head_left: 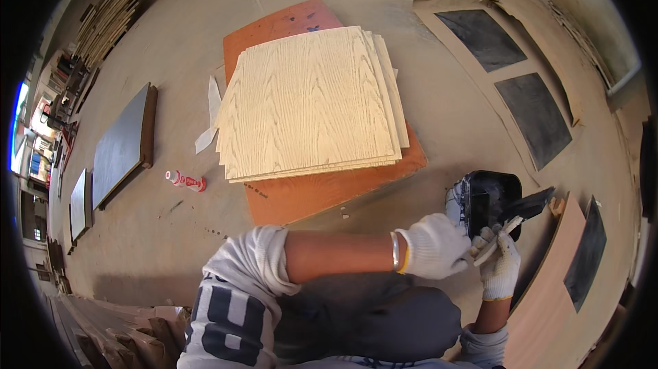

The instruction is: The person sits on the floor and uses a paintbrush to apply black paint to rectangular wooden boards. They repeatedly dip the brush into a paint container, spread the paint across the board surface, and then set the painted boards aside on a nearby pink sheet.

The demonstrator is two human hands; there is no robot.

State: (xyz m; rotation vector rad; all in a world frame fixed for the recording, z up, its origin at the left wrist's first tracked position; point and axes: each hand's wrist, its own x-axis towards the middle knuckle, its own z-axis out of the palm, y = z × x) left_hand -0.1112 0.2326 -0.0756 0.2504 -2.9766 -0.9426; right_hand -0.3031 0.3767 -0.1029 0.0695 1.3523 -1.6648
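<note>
My right hand (501,268), in a white knitted glove, is closed around the pale handle of a spreader-like tool (536,205) with a broad, dark flat end. That end lies over the right rim of a black open container (506,184) with pale smears on its left side. My left hand (436,246), gloved the same way, reaches across to the right hand with its fingers curled near the handle's lower end; what they grip, if anything, is hidden. Left of the container, a stack of light wood-grain sheets (308,101) rests on an orange-brown board (315,199).
A red-and-white bottle (186,180) lies left of the stack. Beyond it a grey-topped panel (123,146) lies on the floor. Dark sheets (533,118) lie on brown paper at far right. A wooden board (548,287) stands close by my right arm.
</note>
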